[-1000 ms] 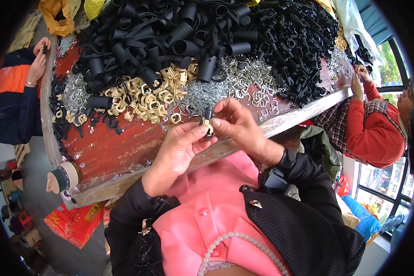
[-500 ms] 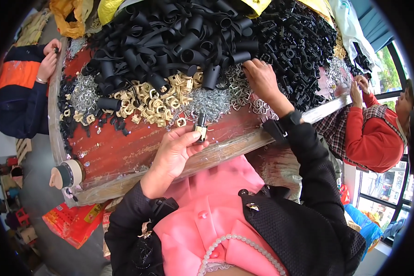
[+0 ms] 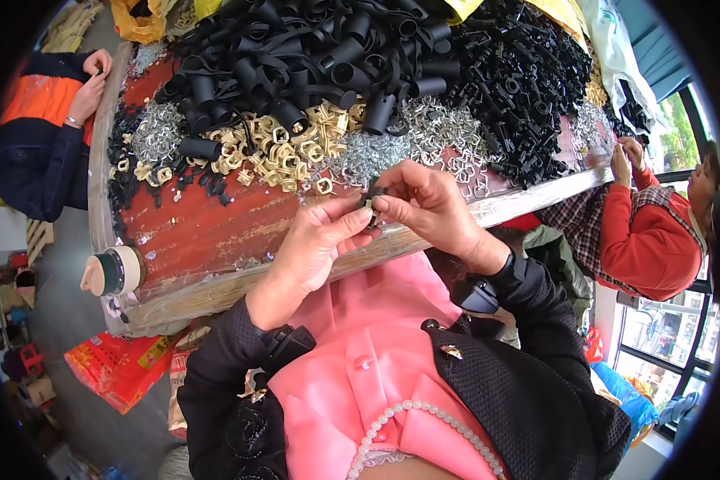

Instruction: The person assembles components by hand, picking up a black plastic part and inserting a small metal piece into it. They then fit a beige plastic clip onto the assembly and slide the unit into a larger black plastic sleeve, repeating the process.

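Note:
Over the table's near edge, my left hand (image 3: 316, 240) pinches a small black plastic part (image 3: 374, 210) with a cream piece on it. My right hand (image 3: 436, 210) meets it there, thumb and fingertips closed against the part's upper end. Anything small between those right fingertips is hidden. Just beyond my hands lie cream plastic clips (image 3: 280, 148), fine silvery metal pieces (image 3: 368, 152) and bent metal rings (image 3: 448, 136).
Black tubes with straps (image 3: 296, 64) are heaped at the back, small black parts (image 3: 520, 96) to their right. A tape roll (image 3: 124, 270) sits at the red table's (image 3: 192, 256) left corner. Co-workers are at the left (image 3: 48, 136) and right (image 3: 648, 216) sides.
My right hand has come back from the metal rings toward me and joined my left at the black part. My left hand has shifted slightly right, still holding the part.

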`<state>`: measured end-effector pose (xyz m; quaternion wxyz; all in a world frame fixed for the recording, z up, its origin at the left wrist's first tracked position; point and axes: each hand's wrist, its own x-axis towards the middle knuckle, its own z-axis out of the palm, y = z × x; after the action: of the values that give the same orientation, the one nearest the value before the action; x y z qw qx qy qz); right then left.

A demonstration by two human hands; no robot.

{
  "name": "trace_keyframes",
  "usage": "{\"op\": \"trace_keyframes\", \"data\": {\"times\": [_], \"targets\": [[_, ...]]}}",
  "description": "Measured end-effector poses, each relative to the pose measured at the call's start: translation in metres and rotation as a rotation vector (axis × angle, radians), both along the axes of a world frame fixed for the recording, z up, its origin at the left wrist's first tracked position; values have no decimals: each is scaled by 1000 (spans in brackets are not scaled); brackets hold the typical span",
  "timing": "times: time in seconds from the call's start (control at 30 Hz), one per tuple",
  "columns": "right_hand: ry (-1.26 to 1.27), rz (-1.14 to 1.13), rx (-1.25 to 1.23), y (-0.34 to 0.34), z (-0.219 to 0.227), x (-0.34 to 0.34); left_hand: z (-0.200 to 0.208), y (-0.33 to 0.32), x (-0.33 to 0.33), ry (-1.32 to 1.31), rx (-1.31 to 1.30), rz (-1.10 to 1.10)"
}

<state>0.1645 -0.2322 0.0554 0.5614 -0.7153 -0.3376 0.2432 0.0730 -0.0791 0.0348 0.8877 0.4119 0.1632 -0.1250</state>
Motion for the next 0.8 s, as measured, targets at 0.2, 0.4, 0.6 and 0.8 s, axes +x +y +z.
{"op": "trace_keyframes", "data": {"times": [0.2, 0.4, 0.6, 0.8], "targets": [[-587, -132, 67, 0, -17, -9, 2, -2, -3, 35, -154, -6], [-936, -42, 164, -8, -23, -2, 3, -5, 3, 24, -189, -92], [-1088, -146, 148, -14, -30, 35, 4, 2, 15, -119, 39, -114], [-1327, -350, -530, -19, -58, 167, -24, 12, 27, -53, 112, -101]]}}
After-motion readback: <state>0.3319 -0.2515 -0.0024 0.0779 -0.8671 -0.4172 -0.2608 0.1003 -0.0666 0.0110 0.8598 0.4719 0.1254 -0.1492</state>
